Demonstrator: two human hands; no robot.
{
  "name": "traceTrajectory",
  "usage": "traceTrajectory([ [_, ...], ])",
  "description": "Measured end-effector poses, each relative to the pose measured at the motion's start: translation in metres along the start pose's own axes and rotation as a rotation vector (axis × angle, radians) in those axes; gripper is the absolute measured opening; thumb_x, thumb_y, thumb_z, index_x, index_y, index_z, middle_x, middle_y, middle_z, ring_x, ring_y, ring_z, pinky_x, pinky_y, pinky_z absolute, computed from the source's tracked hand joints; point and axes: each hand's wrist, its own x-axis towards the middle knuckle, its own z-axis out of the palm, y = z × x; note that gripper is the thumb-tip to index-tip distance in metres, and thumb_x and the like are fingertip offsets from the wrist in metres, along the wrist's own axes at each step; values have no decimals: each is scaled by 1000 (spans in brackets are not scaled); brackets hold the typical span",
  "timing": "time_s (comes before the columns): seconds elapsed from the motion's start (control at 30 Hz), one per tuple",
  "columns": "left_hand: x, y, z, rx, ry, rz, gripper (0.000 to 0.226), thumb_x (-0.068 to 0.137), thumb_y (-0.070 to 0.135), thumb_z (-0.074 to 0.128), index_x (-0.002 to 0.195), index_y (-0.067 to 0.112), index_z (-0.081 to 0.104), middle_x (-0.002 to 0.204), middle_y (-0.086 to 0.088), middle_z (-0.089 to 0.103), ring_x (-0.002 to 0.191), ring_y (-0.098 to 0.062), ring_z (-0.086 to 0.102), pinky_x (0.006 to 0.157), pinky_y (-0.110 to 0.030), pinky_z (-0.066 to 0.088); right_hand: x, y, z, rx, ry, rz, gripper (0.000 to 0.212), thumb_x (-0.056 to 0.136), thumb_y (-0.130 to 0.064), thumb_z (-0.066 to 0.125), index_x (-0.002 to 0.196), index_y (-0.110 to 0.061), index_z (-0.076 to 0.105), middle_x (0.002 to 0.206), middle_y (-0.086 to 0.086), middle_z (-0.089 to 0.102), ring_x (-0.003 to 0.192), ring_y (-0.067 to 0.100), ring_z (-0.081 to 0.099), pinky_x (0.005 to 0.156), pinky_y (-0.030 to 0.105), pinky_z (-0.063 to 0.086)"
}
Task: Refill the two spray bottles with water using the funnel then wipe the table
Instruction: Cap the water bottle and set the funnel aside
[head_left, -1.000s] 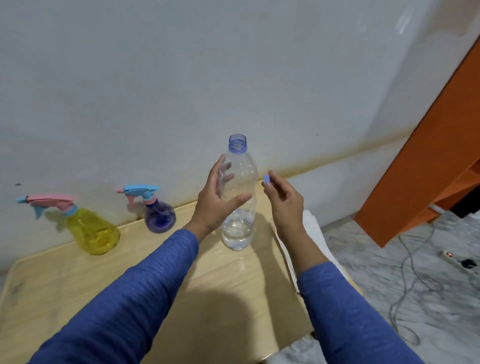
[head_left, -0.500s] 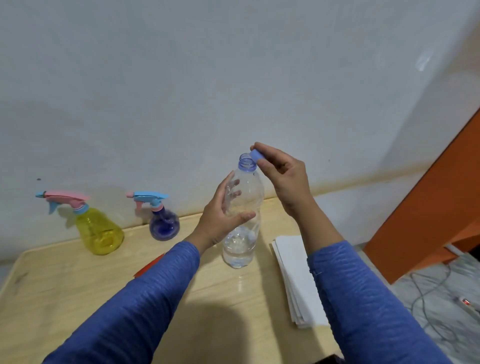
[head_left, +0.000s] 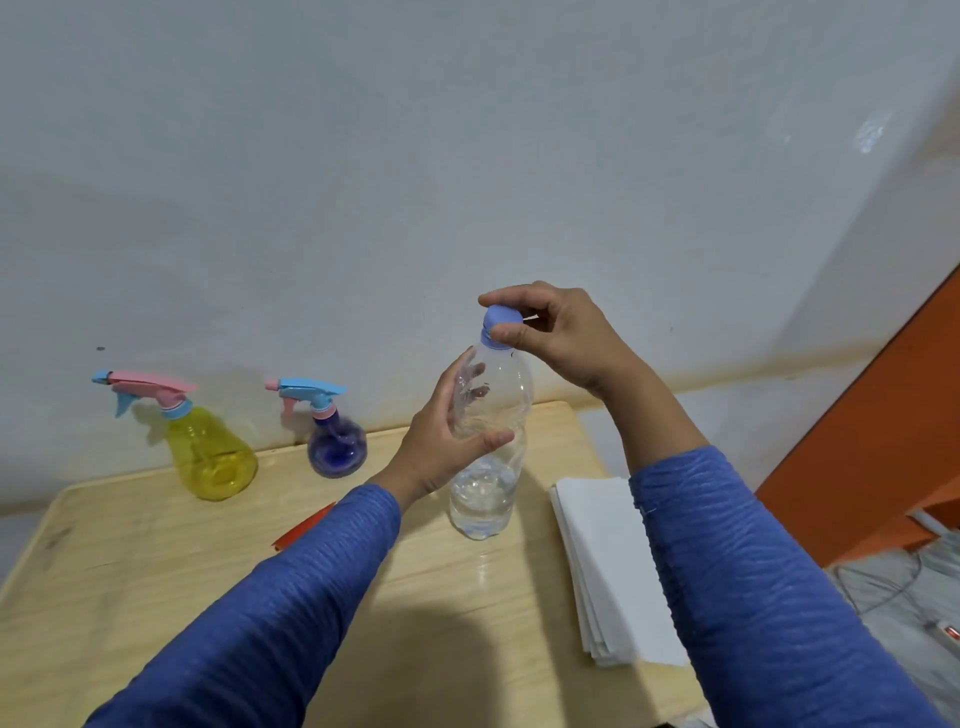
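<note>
Head view: left hand (head_left: 441, 441) grips the water bottle (head_left: 488, 457) at centre of the worktop (head_left: 156, 561); right hand (head_left: 550, 332) pinches the blue cap (head_left: 501, 319) on its neck. Little water left in it. Yellow spray bottle (head_left: 208, 447) and purple spray bottle (head_left: 335, 439) stand capped at 10 o'clock, so refill looks done. Paper stack (head_left: 602, 561) at 3 o'clock untouched; wiping remains.

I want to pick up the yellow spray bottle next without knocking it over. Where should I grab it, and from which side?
Probably best to take the yellow spray bottle by its narrow neck, just under the pink trigger head, coming from the front or right. The body widens toward the base, and the nozzle points left, so the neck's right side is open. The purple spray bottle stands apart on that side.
</note>
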Motion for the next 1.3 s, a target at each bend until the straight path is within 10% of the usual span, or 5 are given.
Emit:
traceTrajectory([
  [0.27,0,-1,2,-4,0,12,99,61,52,79,141,47,21,146,8,37,128,-4,46,108,-38,40,-4,-1,23,-130,218,98,39,68,-37,81,86,-17,53,86,-2,56,70,9,51,64,17,42],
  [0.67,-1,-1,1,-38,27,5,97,60,53,78,138,51,20,145,10,36,128,-6,45,101,-29,42,-19,15,43,541,283,142,32,81,-11,71,106,-22,53,101,-3,62,93,7,58,80,14,47],
  [0.97,-1,0,-1,-20,45,11,91,59,60,77,130,61,21,144,11,38,127,-6,46,106,-38,40,-9,-1,48,342,373,119,15,87,-9,63,100,-12,67,107,-2,68,89,-3,62,82,16,51],
  [1.13,-1,-1,-5,-32,30,5,93,61,52,78,135,54,21,141,13,38,127,-4,46,106,-35,40,-9,0,34,310,39,142,48,93,-15,55,139,-16,41,132,-1,56,111,3,55,94,14,45],
  [1.3,0,-2,1,-45,14,7,99,61,53,78,141,46,20,146,9,35,129,-7,44,100,-28,41,-10,4,36,257,205,155,19,88,-17,63,107,-16,63,111,4,67,96,12,59,87,26,47],
])
